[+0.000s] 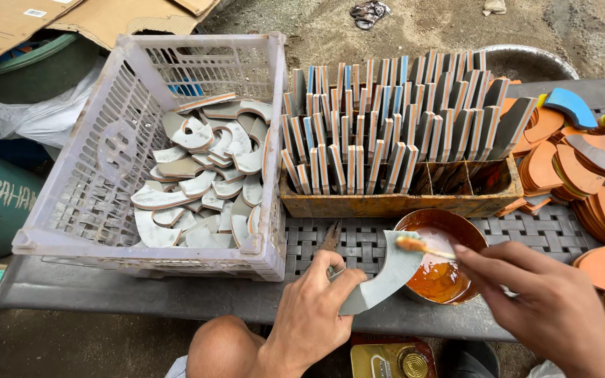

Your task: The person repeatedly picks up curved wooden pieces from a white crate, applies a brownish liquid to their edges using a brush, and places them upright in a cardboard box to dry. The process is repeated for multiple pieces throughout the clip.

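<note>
left hand (320,301) is gripping a grey crescent-shaped piece (384,278) by its lower end, tilting its upper tip over the bowl of orange glue (441,269) so drips are falling back inside. right hand (544,304), closed on a thin brush (423,246), is touching that tip. left of the bowl, a white crate (92,189) is keeping uncoated pieces (grey ones) handy; behind it, coated pieces are standing in a wooden rack (393,204).

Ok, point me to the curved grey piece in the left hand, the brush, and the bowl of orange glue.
Curved grey piece (386,276), head view, middle of its flat face.
Brush (421,246), head view, its handle near the tip.
Bowl (472,234), head view, far right rim.
</note>
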